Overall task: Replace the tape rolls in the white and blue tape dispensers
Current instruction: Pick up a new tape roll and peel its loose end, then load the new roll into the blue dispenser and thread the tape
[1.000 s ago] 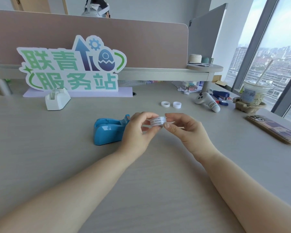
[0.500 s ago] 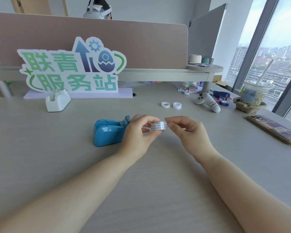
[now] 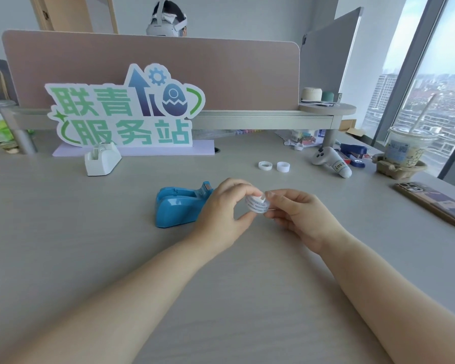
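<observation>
A small clear tape roll [image 3: 257, 204] with printed lettering is held just above the desk between both hands. My left hand [image 3: 221, 211] pinches it from the left, thumb and fingers around its rim. My right hand [image 3: 297, 214] touches its right side with the fingertips. The blue tape dispenser [image 3: 180, 206] lies on the desk directly left of my left hand, its cutter end toward the hand. The white tape dispenser [image 3: 101, 160] stands far left, in front of the sign. Two white rings [image 3: 273, 166] lie side by side further back.
A cut-out sign [image 3: 126, 111] stands at the back against a pink divider. A white controller [image 3: 331, 161], a stapler, a drink cup [image 3: 407, 145] in a cardboard holder and a phone [image 3: 436, 203] sit on the right. Another person's head shows behind the divider.
The tape roll has been turned in my fingers, its open side now tilted toward me. Both hands stayed almost in place near the blue dispenser.
</observation>
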A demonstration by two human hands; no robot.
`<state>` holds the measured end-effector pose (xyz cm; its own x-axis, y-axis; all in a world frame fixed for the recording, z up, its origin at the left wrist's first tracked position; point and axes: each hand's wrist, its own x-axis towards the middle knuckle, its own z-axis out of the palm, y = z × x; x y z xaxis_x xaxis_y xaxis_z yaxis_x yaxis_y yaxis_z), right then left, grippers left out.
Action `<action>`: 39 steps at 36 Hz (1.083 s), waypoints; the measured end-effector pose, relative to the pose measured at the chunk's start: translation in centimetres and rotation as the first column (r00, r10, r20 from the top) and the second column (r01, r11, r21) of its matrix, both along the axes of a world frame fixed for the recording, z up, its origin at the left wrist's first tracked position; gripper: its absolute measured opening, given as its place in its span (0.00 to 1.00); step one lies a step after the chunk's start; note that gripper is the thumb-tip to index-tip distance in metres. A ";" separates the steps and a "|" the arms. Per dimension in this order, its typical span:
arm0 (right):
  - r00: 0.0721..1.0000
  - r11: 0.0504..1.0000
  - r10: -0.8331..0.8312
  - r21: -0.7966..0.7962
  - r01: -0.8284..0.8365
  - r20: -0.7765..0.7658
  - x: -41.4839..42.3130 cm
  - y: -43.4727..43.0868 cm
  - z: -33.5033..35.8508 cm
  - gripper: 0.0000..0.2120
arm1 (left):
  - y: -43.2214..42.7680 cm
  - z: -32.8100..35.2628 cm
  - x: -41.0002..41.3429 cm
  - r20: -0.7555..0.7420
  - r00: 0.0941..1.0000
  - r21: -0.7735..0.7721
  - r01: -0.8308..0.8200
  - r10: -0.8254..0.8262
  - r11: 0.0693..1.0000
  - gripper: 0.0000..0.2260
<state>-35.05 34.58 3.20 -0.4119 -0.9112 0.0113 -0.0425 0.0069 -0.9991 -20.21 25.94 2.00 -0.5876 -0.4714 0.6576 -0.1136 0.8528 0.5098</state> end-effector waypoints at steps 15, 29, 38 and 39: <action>0.998 0.994 -0.067 -0.082 0.067 0.003 0.2 -1.0 -0.9 0.07 | -2.9 0.5 7.2 0.015 0.958 -0.106 -0.285 0.288 0.953 0.20; 0.911 0.966 0.065 -0.202 -0.159 -0.408 7.1 -8.6 4.8 0.07 | -8.7 -0.9 11.0 0.198 0.978 0.508 -0.162 0.068 0.846 0.17; 0.761 0.958 0.060 -0.176 -0.226 -0.646 8.7 -11.9 2.9 0.08 | -10.7 -1.2 11.6 0.119 0.987 0.607 0.013 -0.106 0.794 0.20; 0.751 0.958 0.044 -0.186 -0.219 -0.659 8.8 -11.9 2.8 0.08 | -10.7 -1.2 11.6 0.109 0.988 0.614 0.019 -0.108 0.789 0.20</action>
<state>-26.29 22.65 5.97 -0.1026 -0.8877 0.4489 -0.6554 -0.2792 -0.7018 -8.59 15.27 0.84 -0.6899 -0.7058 0.1608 -0.1740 0.3772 0.9096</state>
